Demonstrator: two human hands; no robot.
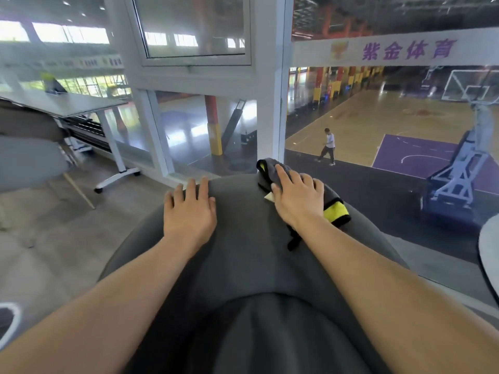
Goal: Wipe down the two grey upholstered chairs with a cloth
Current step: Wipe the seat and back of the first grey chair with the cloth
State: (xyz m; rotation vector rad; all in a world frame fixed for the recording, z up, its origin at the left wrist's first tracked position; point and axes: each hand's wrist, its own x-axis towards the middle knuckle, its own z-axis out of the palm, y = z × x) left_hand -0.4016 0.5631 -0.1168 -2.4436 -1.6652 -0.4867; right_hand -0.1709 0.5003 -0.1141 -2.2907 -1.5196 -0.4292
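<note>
A dark grey upholstered chair (243,255) fills the lower middle of the view, its curved backrest arching away from me. My left hand (190,209) lies flat on the top of the backrest, fingers straight and spread. My right hand (295,197) presses a grey cloth with yellow trim (336,210) onto the backrest's upper right part, fingers stretched over it. Part of the cloth sticks out beyond my fingertips, and a black strap end hangs below my wrist. A second, lighter grey chair (29,160) stands at the far left, partly cut off by the frame edge.
A white desk on wheeled legs (81,103) stands at the left, behind the light chair. Directly ahead is a white-framed glass wall (275,103), overlooking a basketball court where a person walks. A pale rounded object (490,252) shows at the right edge.
</note>
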